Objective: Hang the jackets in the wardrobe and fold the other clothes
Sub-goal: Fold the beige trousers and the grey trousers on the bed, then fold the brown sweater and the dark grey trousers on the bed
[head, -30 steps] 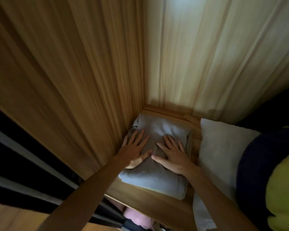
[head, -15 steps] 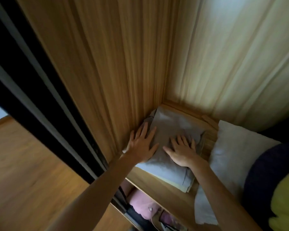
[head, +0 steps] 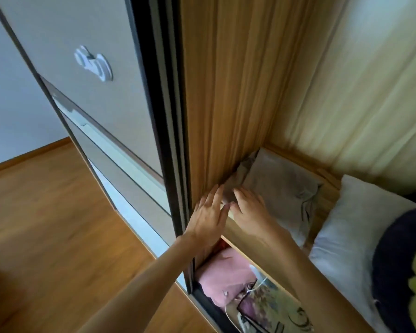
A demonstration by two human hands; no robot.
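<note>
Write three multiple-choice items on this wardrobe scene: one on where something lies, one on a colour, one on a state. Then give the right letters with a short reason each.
1. Where does the folded grey garment lie?
A. On the wooden floor
B. On the shelf, in the corner against the wardrobe's left side wall
C. On the shelf below

2. What colour is the folded item on the shelf below?
A. Pink
B. Green
C. Black

3. How are the two hands?
A. Both in fists around a hanger
B. Open, fingers stretched out, at the garment's near left corner
C. Hanging out of view

Answers:
1 B: the garment sits on the shelf, its left edge against the wooden side wall.
2 A: the cloth under the shelf edge is plainly pink.
3 B: the left hand and right hand show flat, spread fingers beside the corner.
</note>
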